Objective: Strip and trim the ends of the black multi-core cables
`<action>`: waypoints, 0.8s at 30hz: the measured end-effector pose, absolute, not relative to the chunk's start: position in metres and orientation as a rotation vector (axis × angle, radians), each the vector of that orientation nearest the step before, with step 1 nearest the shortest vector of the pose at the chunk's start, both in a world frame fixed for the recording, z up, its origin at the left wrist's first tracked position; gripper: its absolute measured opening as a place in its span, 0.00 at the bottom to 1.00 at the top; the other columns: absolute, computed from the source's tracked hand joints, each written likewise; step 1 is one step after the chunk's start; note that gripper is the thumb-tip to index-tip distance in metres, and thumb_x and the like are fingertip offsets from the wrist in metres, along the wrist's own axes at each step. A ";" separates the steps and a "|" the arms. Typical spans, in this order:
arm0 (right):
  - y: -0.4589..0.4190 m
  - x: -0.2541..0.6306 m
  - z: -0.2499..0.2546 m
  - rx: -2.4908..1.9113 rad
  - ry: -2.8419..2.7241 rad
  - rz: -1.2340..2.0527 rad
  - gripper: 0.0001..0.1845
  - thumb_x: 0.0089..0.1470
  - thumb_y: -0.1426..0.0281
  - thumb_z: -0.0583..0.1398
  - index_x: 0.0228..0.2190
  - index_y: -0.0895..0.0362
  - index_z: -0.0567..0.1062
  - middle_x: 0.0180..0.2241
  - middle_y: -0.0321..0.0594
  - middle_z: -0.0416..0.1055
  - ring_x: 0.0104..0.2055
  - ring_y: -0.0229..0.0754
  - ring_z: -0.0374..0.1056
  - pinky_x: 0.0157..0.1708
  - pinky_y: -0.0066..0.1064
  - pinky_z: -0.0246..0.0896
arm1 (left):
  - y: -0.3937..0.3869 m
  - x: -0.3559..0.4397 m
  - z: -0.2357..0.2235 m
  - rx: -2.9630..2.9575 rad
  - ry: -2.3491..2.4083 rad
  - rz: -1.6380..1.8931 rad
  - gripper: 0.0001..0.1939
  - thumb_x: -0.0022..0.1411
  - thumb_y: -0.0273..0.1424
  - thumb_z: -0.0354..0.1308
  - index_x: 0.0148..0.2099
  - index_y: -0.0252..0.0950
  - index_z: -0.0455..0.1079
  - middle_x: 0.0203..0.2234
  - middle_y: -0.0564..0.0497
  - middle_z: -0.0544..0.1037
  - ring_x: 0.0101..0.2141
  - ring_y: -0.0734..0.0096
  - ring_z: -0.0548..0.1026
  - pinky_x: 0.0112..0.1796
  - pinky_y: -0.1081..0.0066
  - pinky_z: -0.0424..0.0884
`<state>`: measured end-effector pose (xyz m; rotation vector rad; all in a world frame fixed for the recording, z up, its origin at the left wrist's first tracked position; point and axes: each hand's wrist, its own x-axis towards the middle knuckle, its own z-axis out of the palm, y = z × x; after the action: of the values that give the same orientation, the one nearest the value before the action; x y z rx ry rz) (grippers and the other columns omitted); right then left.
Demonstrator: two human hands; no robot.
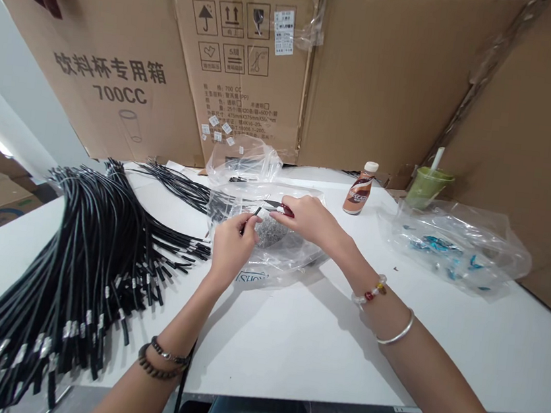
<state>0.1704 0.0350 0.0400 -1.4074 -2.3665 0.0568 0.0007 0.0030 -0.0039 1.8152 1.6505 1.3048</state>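
Angling up from 7 o'clock, the left forearm (185, 322) ended in a left hand (234, 245) curled nearly closed, pinching a black cord (258, 210) with its tip poking out toward 1 o'clock. Right forearm (436, 364) slanted in from 4 o'clock, and that right hand (311, 220) was bunched up too, thumb and fingers gripping a red-handled tool (287, 211), dark point aimed at 9 o'clock, right by the cord. Clear bag (300, 252) of silvery bits (271, 234) lay just under both; big cord bundle (77, 243) sat between 8 and 9 o'clock.
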 end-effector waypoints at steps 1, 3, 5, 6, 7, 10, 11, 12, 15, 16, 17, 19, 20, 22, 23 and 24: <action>0.035 0.170 0.039 -1.409 -2.379 0.037 0.17 0.61 0.58 0.55 0.27 0.56 0.67 0.25 0.39 0.69 0.26 0.39 0.60 0.25 0.29 0.44 | 0.003 0.001 -0.004 1.818 1.654 1.299 0.12 0.67 0.34 0.53 0.37 0.35 0.75 0.16 0.57 0.72 0.24 0.71 0.73 0.35 0.67 0.70; 0.036 0.170 0.039 -1.418 -2.404 -0.009 0.17 0.62 0.58 0.54 0.28 0.56 0.68 0.26 0.41 0.71 0.28 0.41 0.63 0.26 0.30 0.44 | 0.004 0.000 -0.005 1.827 1.664 1.283 0.12 0.67 0.35 0.52 0.37 0.34 0.75 0.16 0.57 0.72 0.23 0.72 0.73 0.34 0.67 0.70; 0.035 0.169 0.039 -1.436 -2.427 -0.062 0.17 0.63 0.58 0.54 0.31 0.57 0.70 0.29 0.44 0.73 0.31 0.43 0.66 0.26 0.30 0.45 | 0.004 0.000 -0.006 1.843 1.681 1.261 0.13 0.68 0.35 0.52 0.37 0.34 0.74 0.16 0.58 0.71 0.22 0.73 0.72 0.34 0.67 0.70; 0.035 0.168 0.039 -1.446 -2.438 -0.092 0.17 0.63 0.58 0.53 0.32 0.58 0.71 0.31 0.46 0.73 0.33 0.45 0.67 0.27 0.30 0.45 | 0.005 0.000 -0.006 1.853 1.694 1.246 0.13 0.68 0.36 0.52 0.38 0.34 0.74 0.16 0.58 0.71 0.22 0.73 0.72 0.33 0.68 0.70; 0.034 0.167 0.039 -1.457 -2.448 -0.123 0.16 0.64 0.58 0.53 0.35 0.58 0.71 0.33 0.48 0.74 0.35 0.47 0.68 0.27 0.31 0.46 | 0.005 -0.001 -0.006 1.864 1.710 1.230 0.14 0.68 0.36 0.51 0.38 0.34 0.74 0.17 0.58 0.71 0.22 0.73 0.71 0.33 0.68 0.70; 0.032 0.162 0.037 -1.473 -2.487 -0.203 0.16 0.65 0.61 0.53 0.41 0.61 0.72 0.38 0.54 0.74 0.41 0.52 0.70 0.30 0.31 0.51 | 0.006 -0.002 -0.006 1.916 1.789 1.172 0.14 0.69 0.36 0.51 0.38 0.34 0.74 0.21 0.56 0.74 0.24 0.73 0.72 0.34 0.67 0.71; 0.032 0.160 0.036 -1.470 -2.504 -0.222 0.17 0.65 0.62 0.53 0.42 0.62 0.72 0.38 0.56 0.75 0.44 0.54 0.70 0.31 0.32 0.53 | 0.006 -0.002 -0.005 1.939 1.824 1.145 0.13 0.69 0.36 0.52 0.38 0.34 0.74 0.23 0.55 0.75 0.26 0.73 0.73 0.35 0.67 0.71; 0.033 0.158 0.033 -1.464 -2.522 -0.237 0.17 0.65 0.62 0.52 0.43 0.63 0.71 0.38 0.57 0.75 0.47 0.56 0.69 0.33 0.33 0.55 | 0.006 -0.003 -0.005 1.964 1.863 1.111 0.13 0.68 0.36 0.52 0.38 0.34 0.73 0.25 0.54 0.75 0.27 0.73 0.73 0.35 0.67 0.71; 0.036 0.153 0.022 -1.448 -2.568 -0.264 0.18 0.66 0.64 0.51 0.45 0.65 0.71 0.37 0.59 0.75 0.54 0.60 0.66 0.37 0.34 0.59 | 0.006 -0.004 -0.002 2.044 1.992 0.960 0.13 0.68 0.37 0.53 0.36 0.34 0.72 0.25 0.54 0.75 0.27 0.73 0.73 0.36 0.66 0.72; 0.037 0.151 0.018 -1.447 -2.579 -0.268 0.17 0.66 0.64 0.51 0.45 0.65 0.71 0.37 0.60 0.76 0.54 0.60 0.66 0.38 0.35 0.60 | 0.005 -0.004 -0.002 2.070 2.035 0.898 0.14 0.68 0.37 0.53 0.35 0.34 0.72 0.24 0.54 0.74 0.27 0.73 0.73 0.35 0.66 0.72; 0.038 0.150 0.015 -1.446 -2.589 -0.270 0.17 0.66 0.65 0.51 0.45 0.65 0.71 0.37 0.60 0.76 0.54 0.60 0.66 0.38 0.35 0.60 | 0.004 -0.004 -0.001 2.097 2.078 0.833 0.14 0.68 0.38 0.53 0.34 0.34 0.71 0.24 0.54 0.74 0.27 0.72 0.73 0.35 0.66 0.72; 0.039 0.148 0.009 -1.448 -2.603 -0.272 0.16 0.66 0.65 0.52 0.44 0.65 0.71 0.37 0.60 0.76 0.53 0.59 0.67 0.38 0.35 0.61 | 0.003 -0.004 0.001 2.147 2.157 0.701 0.14 0.68 0.38 0.53 0.34 0.34 0.71 0.25 0.53 0.74 0.29 0.72 0.74 0.36 0.66 0.72; 0.039 0.147 0.008 -1.451 -2.605 -0.272 0.16 0.66 0.65 0.52 0.44 0.65 0.71 0.37 0.60 0.75 0.52 0.59 0.68 0.37 0.35 0.61 | 0.003 -0.003 0.003 2.171 2.192 0.634 0.14 0.68 0.38 0.53 0.35 0.34 0.71 0.26 0.53 0.75 0.30 0.71 0.75 0.37 0.65 0.72; 0.038 0.146 0.007 -1.466 -2.600 -0.269 0.17 0.65 0.64 0.52 0.44 0.65 0.71 0.38 0.61 0.75 0.49 0.58 0.70 0.36 0.35 0.61 | 0.002 -0.002 0.008 2.226 2.244 0.503 0.13 0.68 0.37 0.53 0.37 0.33 0.72 0.29 0.52 0.76 0.32 0.70 0.75 0.38 0.64 0.73; 0.037 0.146 0.007 -1.479 -2.592 -0.265 0.17 0.65 0.64 0.52 0.44 0.65 0.71 0.38 0.61 0.75 0.47 0.57 0.71 0.36 0.35 0.61 | 0.002 -0.001 0.012 2.257 2.260 0.440 0.12 0.68 0.36 0.53 0.38 0.33 0.72 0.30 0.51 0.76 0.33 0.69 0.76 0.38 0.63 0.73; 0.037 0.145 0.007 -1.494 -2.582 -0.259 0.18 0.66 0.63 0.52 0.43 0.65 0.71 0.38 0.60 0.75 0.45 0.56 0.72 0.35 0.34 0.61 | 0.002 0.000 0.017 2.293 2.265 0.378 0.11 0.67 0.35 0.54 0.39 0.32 0.72 0.31 0.50 0.77 0.34 0.69 0.76 0.39 0.63 0.73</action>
<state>0.1453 0.0368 0.0075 -1.4939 -2.5823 -0.2588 0.0004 0.0019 0.0165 2.2935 2.2651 0.3776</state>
